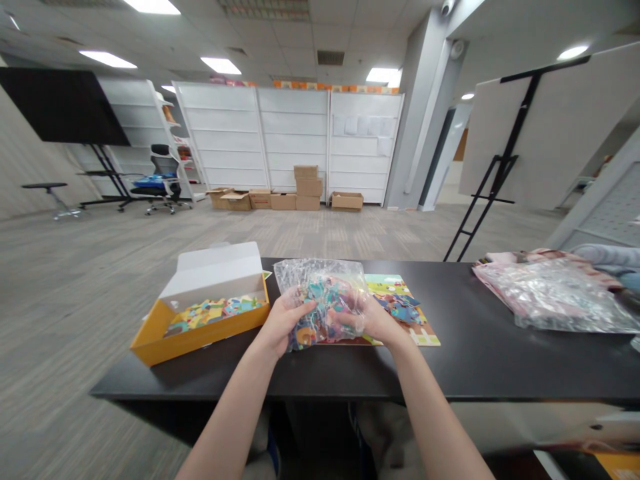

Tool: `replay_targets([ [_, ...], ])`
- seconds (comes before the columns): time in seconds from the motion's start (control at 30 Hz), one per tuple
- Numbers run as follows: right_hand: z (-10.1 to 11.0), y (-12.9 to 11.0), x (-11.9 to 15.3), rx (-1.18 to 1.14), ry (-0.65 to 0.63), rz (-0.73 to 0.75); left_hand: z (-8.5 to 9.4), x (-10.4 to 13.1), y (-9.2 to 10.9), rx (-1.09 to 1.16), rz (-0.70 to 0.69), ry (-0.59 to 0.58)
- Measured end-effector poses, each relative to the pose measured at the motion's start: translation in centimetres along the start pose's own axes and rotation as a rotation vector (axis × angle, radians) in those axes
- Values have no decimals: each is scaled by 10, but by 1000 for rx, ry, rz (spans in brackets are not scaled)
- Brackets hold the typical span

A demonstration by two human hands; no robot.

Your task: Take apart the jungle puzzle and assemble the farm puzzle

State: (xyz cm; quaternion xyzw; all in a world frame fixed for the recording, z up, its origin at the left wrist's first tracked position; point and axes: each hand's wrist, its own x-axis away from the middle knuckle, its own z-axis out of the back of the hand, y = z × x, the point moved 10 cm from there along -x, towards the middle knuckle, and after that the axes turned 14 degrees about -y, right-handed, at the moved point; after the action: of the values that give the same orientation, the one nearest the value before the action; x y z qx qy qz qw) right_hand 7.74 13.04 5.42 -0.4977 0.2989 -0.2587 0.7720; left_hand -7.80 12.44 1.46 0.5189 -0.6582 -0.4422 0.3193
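Observation:
A clear plastic bag (323, 290) with colourful puzzle pieces inside is held up between both hands above the black table. My left hand (287, 320) grips its left side, thumb across the front. On the right side, my right hand (367, 317) is closed on the same bag. Behind and below the bag lies a colourful picture board (425, 333), partly hidden, with some loose blue puzzle pieces (403, 308) on it. To the left stands an open yellow box (200, 343) holding many puzzle pieces (215, 311), its white lid raised.
The black table (480, 360) has pink fabric (500, 267) and crumpled clear plastic (565, 293) at its right end. Beyond are cardboard boxes (307, 190), white shelving (293, 133), an office chair (163, 177), a screen (63, 107) and a board on a black stand (530, 133).

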Motion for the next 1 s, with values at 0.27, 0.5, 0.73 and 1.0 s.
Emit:
replay_targets([
  [0.27, 4, -3, 5, 92, 63, -41, -8, -4, -2, -32, -3, -22],
  [0.5, 14, 14, 8, -28, 136, -79, -17, -5, 0, 11, -27, -37],
  [0.73, 22, 20, 11, -72, 157, -127, -20, -9, -1, 1, -36, -43],
  [1.0, 37, 28, 20, -227, 274, -165, -3, -7, -7, -18, 15, 2],
])
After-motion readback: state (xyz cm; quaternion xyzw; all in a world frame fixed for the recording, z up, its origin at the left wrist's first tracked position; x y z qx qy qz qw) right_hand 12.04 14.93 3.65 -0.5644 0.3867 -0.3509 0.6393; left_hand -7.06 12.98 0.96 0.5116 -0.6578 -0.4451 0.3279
